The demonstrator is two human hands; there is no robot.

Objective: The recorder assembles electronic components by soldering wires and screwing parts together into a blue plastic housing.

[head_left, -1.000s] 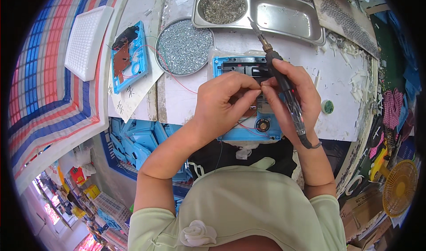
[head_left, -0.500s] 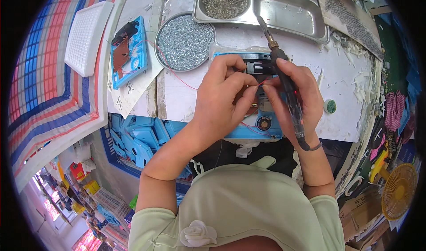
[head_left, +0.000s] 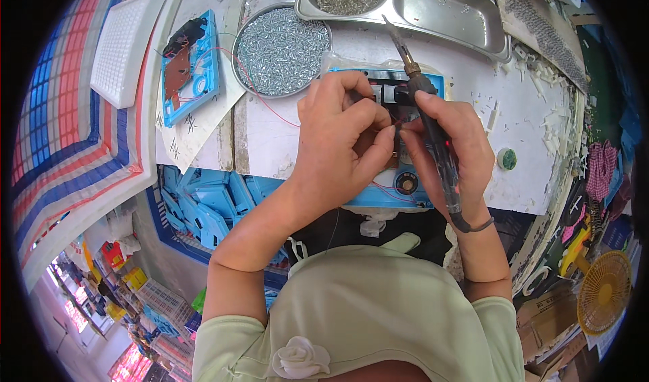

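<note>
A person leans over a white counter point(head_left: 284, 138), seen from above. Both hands meet over a flat blue plastic housing point(head_left: 399, 193) lying at the counter's near edge, just in front of the body. The left hand point(head_left: 341, 135) rests on the housing with its fingers curled down, pinching something small among thin red wires point(head_left: 270, 105); what it pinches is hidden. The right hand point(head_left: 449, 138) is wrapped around the dark handle of a soldering iron point(head_left: 422, 98), held like a pen, its metal tip pointing far, away from the body.

The housing looks light, stiff and thin-walled, best steadied by its outer edges. The wires seem fine and easily torn. The iron should be held only by its handle, since the tip is likely hot.

Far left of the hands sits a round metal dish of small screws point(head_left: 284, 44), and beyond it a divided steel tray point(head_left: 446, 10). Further left lie a second blue housing point(head_left: 193, 64) on paper and a white gridded tray point(head_left: 125, 44). Blue housings are stacked below the counter point(head_left: 209, 206).
</note>
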